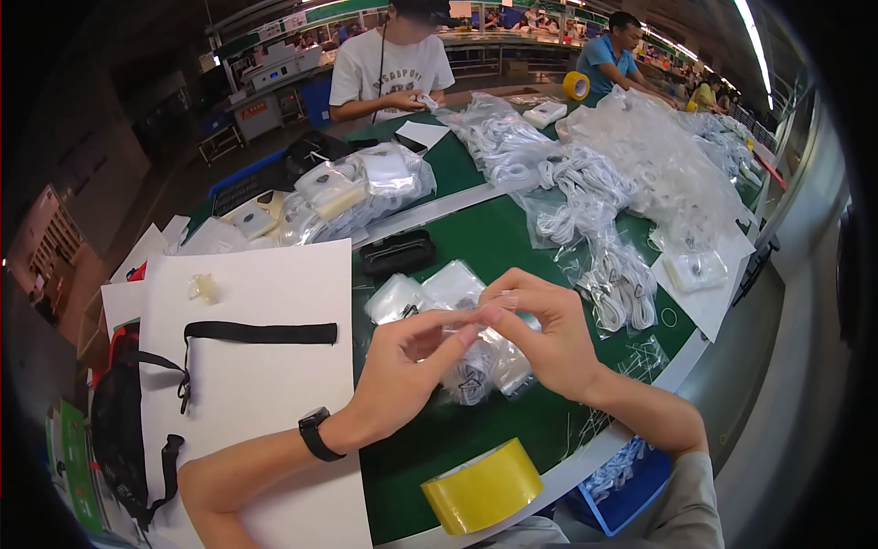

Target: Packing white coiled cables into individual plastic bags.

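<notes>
Bagged white cable lies on the green table, right under your two hands. It looks light and soft, so it should bend easily. Its clear plastic is shiny, so it may slip, and a hard tug could rip it. A loose edge of the bag seems a good place to pinch. Your left hand and right hand meet at the fingertips above it. I cannot tell if they pinch thin plastic or nothing.

A fat yellow tape roll sits near you, by the table's edge. On your left is a big white sheet with a black strap on it. Far ahead, a person in a white shirt stands across the table, and a long light shines up high.
</notes>
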The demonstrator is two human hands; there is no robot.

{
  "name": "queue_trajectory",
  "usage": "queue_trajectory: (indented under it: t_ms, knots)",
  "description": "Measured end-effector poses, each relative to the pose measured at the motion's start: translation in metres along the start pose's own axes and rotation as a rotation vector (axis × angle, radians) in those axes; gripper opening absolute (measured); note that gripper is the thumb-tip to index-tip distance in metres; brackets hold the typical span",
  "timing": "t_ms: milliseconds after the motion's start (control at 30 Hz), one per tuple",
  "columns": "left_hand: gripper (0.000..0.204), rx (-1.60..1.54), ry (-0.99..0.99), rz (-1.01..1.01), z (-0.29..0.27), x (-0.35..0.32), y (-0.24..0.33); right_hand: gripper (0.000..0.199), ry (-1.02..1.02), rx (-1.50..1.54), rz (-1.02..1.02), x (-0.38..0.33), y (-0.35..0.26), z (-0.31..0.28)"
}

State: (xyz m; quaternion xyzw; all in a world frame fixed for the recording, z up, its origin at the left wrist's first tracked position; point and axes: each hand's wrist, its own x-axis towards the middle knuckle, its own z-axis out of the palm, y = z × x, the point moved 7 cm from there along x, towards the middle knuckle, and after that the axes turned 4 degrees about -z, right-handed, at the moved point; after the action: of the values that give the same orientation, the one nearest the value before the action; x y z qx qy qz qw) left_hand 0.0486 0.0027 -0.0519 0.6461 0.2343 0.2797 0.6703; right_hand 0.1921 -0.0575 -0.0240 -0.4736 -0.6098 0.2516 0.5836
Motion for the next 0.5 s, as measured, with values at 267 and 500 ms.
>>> queue_trajectory:
  t_ms: [267,500]
  knots:
    - [0.027,0.0,0.048,-0.049,-0.014,0.006,-0.007,0.022,0.255,-0.357,-0.298,0.005,-0.013,-0.006]
    - [0.025,0.02,0.029,0.03,-0.003,0.0,-0.005,0.033,-0.033,-0.774,-0.688,-0.002,-0.035,0.012]
